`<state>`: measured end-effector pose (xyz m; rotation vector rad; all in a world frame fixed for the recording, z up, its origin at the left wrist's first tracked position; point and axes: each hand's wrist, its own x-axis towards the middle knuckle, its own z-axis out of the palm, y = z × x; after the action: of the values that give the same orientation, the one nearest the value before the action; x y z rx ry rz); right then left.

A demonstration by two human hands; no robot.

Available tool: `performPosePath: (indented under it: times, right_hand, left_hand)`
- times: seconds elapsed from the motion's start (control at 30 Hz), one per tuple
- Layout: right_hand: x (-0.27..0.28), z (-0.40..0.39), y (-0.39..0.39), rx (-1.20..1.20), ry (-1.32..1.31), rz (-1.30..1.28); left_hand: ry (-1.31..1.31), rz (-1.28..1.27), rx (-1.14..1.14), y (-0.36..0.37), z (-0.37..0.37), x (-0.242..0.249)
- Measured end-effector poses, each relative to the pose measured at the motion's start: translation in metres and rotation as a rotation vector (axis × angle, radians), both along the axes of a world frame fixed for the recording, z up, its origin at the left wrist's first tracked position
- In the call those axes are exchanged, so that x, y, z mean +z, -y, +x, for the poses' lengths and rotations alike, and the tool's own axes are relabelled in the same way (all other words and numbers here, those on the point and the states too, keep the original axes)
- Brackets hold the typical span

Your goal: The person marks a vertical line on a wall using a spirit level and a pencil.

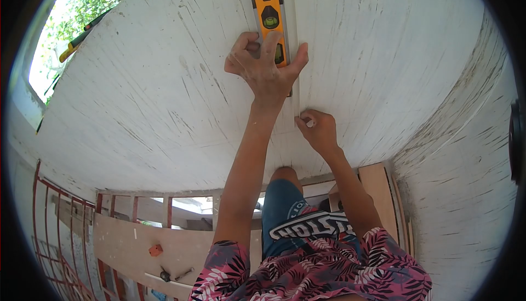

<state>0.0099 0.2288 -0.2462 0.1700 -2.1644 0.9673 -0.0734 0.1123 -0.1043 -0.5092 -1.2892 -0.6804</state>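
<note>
A yellow-and-black spirit level [281, 5] lies upright along the white wall, beside a narrow white strip [292, 13] that runs down the wall. My left hand [266, 62] reaches over the lower half of the level and holds it to the wall; its thumb stretches across to the strip and some fingers are curled. The hand covers part of the level's body and its lower vial. Below and to the right, my right hand [320, 131] is closed, thumb and forefinger pinched at the strip's lower part. Whether a small tool is also in that pinch is hidden.
White wall [164, 82] with dark streaks fills the view. An opening at upper left has yellow-and-black-handled tools [74, 49] on its edge. Below left are a brown board [126, 241] holding an orange object [155, 250] and a red metal grille [60, 219]. Wooden panels [381, 191] lean at right.
</note>
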Motion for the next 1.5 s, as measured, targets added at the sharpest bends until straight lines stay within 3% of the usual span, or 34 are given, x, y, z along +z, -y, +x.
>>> performPosePath:
  times: [0.3,0.43,0.9,1.07,1.5]
  right_hand:
    - [0.008,0.007,0.001,0.0,0.003,0.047]
    - [0.002,0.004,0.001,0.0,-0.049,0.045]
    - [0.009,0.011,0.002,-0.014,0.075,0.006]
    - [0.007,0.009,0.002,-0.009,-0.032,0.052]
    - [0.004,0.006,0.003,0.016,-0.023,-0.021]
  left_hand:
    - [-0.051,-0.065,0.035,0.004,0.002,0.001]
    - [0.054,-0.086,0.059,0.005,0.012,0.002]
    - [0.042,-0.058,0.052,0.004,0.023,0.011]
    - [0.086,-0.102,0.034,0.005,0.013,0.002]
    - [0.058,-0.085,0.016,0.004,0.013,0.003]
